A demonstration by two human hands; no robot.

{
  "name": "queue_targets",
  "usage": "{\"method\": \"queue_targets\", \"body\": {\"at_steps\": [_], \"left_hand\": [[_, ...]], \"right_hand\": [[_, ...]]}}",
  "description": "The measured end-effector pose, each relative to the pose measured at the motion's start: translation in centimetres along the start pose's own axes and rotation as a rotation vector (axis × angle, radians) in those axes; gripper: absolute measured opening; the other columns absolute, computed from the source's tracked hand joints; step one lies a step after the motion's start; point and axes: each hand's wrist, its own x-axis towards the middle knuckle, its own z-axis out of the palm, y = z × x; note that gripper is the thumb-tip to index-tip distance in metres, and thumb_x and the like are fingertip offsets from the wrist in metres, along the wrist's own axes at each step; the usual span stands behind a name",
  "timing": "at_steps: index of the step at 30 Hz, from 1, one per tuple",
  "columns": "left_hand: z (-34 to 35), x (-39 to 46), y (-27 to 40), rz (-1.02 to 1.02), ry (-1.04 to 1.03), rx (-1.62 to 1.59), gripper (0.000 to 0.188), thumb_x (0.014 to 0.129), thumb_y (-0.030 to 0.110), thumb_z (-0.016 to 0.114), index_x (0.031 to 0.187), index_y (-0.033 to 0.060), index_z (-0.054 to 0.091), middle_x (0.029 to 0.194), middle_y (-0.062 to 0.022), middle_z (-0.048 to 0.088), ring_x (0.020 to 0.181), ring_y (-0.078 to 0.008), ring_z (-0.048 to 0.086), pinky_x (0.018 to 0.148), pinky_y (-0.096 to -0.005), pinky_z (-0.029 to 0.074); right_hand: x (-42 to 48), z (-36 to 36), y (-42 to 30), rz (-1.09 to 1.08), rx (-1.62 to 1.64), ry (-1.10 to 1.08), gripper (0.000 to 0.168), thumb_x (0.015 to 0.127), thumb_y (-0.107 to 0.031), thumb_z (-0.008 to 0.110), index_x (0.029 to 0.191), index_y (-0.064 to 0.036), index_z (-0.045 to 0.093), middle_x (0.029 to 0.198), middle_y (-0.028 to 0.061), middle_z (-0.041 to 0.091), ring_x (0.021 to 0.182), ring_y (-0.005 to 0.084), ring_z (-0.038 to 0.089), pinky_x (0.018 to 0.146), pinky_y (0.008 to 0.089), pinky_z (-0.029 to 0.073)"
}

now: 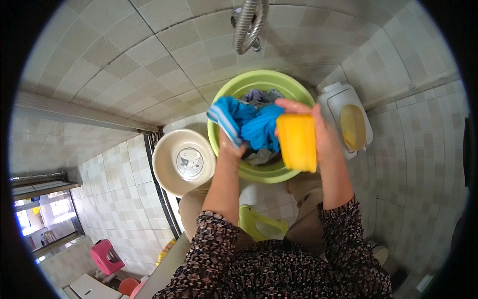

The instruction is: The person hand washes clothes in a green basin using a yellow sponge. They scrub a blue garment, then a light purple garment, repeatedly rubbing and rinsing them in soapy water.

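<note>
My left hand grips a wet-looking blue garment by its blue-and-white striped edge, over a round green plastic basin. Part of that hand is hidden under the cloth. In my right hand is a yellow block, likely laundry soap, blurred by motion and held at the basin's right side. The fingers of that hand reach behind the block, beside the blue cloth. Grey and purplish clothes lie deeper in the basin, partly covered by the garment.
A cream basin with a cow picture stands left of the green one. To the right is a white plastic container carrying a yellowish soap dish. A metal shower hose hangs from the tiled wall. Below, a green stool shows between my legs.
</note>
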Motion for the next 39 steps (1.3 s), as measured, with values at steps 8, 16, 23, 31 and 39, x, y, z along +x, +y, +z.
{"method": "queue_targets", "body": {"at_steps": [8, 16, 23, 31, 39], "left_hand": [[-1.0, -0.2, -4.7, -0.192, -0.116, -0.3, 0.06, 0.099, 0.06, 0.043, 0.137, 0.0133, 0.05, 0.134, -0.01, 0.058, 0.119, -0.0282, 0.058, 0.101, -0.0457, 0.048], [0.6, 1.0, -4.9, -0.159, -0.254, -0.283, 0.062, 0.101, 0.057, 0.044, 0.142, 0.0113, 0.046, 0.138, -0.0097, 0.055, 0.122, -0.0265, 0.056, 0.104, -0.0431, 0.046], [1.8, -1.0, -6.2, -0.127, -0.222, -0.208, 0.063, 0.102, 0.055, 0.044, 0.146, 0.0096, 0.043, 0.141, -0.0094, 0.053, 0.125, -0.025, 0.053, 0.106, -0.0408, 0.044], [1.3, -0.4, -4.2, 0.142, -0.505, -0.315, 0.039, 0.103, 0.05, 0.043, 0.114, 0.0163, 0.059, 0.111, -0.0064, 0.062, 0.104, -0.0233, 0.058, 0.094, -0.0386, 0.048], [4.8, -0.9, -3.1, 0.286, -0.253, -0.108, 0.026, 0.102, 0.031, 0.054, 0.12, 0.012, 0.059, 0.109, -0.0045, 0.063, 0.095, -0.0174, 0.061, 0.089, -0.031, 0.052]], "right_hand": [[1.0, 2.7, 8.3, 0.217, -0.642, -0.43, 0.045, 0.105, -0.035, 0.046, 0.137, -0.004, 0.053, 0.124, 0.012, 0.062, 0.109, 0.0197, 0.061, 0.096, 0.0342, 0.048], [3.0, 3.5, 5.3, -0.372, -1.132, 0.247, 0.044, 0.091, -0.018, 0.067, 0.131, -0.005, 0.056, 0.111, 0.0156, 0.057, 0.105, 0.0272, 0.057, 0.092, 0.0401, 0.046], [6.9, 4.9, 10.1, -0.263, -1.688, 0.41, 0.052, 0.081, -0.041, 0.075, 0.118, -0.006, 0.062, 0.097, 0.0179, 0.057, 0.097, 0.0359, 0.057, 0.079, 0.0496, 0.048], [3.4, 6.4, 12.2, -0.342, -1.551, 0.326, 0.055, 0.08, -0.035, 0.075, 0.118, -0.001, 0.056, 0.098, 0.0243, 0.054, 0.09, 0.0398, 0.053, 0.079, 0.0487, 0.047], [7.4, -2.9, 9.8, 0.142, -1.173, 0.424, 0.053, 0.102, -0.042, 0.049, 0.136, -0.001, 0.05, 0.134, 0.0298, 0.051, 0.123, 0.0439, 0.051, 0.101, 0.0465, 0.043]]}}
